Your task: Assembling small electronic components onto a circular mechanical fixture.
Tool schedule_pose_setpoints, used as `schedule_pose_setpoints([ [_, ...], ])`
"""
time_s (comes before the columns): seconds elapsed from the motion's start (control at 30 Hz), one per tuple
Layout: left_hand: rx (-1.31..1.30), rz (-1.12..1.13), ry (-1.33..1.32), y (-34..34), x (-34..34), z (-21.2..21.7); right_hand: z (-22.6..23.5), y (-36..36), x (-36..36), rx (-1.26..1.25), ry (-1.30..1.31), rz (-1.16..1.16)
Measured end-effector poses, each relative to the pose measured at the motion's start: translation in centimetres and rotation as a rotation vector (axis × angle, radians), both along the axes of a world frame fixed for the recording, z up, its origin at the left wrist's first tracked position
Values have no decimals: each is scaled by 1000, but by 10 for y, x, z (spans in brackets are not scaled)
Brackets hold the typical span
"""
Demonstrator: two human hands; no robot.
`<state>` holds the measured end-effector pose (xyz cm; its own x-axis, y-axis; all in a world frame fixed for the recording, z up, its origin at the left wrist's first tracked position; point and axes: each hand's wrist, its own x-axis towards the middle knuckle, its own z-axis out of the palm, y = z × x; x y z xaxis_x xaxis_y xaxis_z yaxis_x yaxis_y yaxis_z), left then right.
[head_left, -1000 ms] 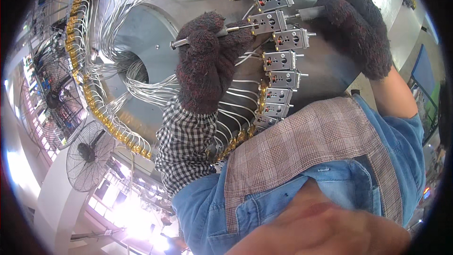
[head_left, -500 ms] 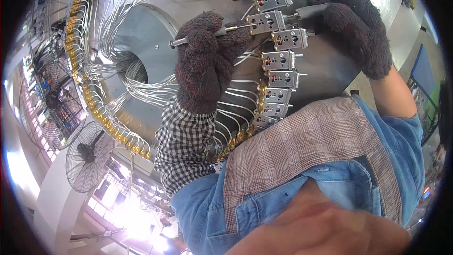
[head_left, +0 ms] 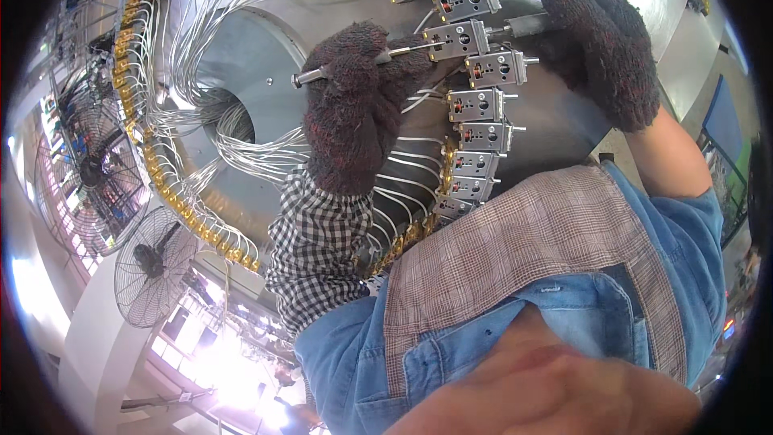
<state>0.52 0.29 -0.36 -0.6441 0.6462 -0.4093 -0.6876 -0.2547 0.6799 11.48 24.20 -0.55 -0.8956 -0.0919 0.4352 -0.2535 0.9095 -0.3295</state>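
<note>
My left hand (head_left: 346,113), in a dark knitted glove, is closed around a slim metal screwdriver-like tool (head_left: 309,77). The thin tip of that tool reaches the left side of a small silver metal box (head_left: 457,40) with round openings and a red-orange part inside. On the box's other side, my gloved right hand (head_left: 608,40) is closed on a grey cylindrical tool (head_left: 527,26), whose end meets the box's protruding shaft. The glove hides the rest of this tool. Similar boxes (head_left: 477,104) with short shafts stand in a curved row above and below.
White wires (head_left: 266,153) run from the boxes into a round hole in the grey metal disc (head_left: 241,48). Brass-coloured fittings (head_left: 165,189) line the disc's left edge. A caged fan (head_left: 153,262) stands at left, and a blue panel (head_left: 725,113) at right.
My right hand has turned around the grey tool, its fingers shifting position. My left hand has moved slightly right and down, with the slim tool still at the same box.
</note>
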Motion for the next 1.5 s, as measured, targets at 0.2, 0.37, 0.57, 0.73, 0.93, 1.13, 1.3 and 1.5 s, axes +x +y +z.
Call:
schedule_pose_setpoints([
  [0.2,56,4,-7,-3,0,-4,9,-17,5,-1553,-507,-376],
  [0.37,155,13,45,-5,2,-8,0,-13,8,-1493,-293,-32],
  [0.57,116,-27,18,-3,0,-5,6,-21,10,-1605,-262,-59],
  [0.73,100,-14,8,-5,2,-5,24,-24,11,-1674,-307,-171],
  [0.93,94,-63,140,-15,15,0,18,-19,39,-1439,-395,-442],
  [1.13,72,-60,127,-7,20,4,20,-24,39,-1494,-414,-386],
  [1.3,7,-103,84,-5,21,6,11,-24,40,-1570,-383,-330],
  [1.5,-7,-82,83,-7,20,3,15,-24,42,-1536,-402,-293],
])
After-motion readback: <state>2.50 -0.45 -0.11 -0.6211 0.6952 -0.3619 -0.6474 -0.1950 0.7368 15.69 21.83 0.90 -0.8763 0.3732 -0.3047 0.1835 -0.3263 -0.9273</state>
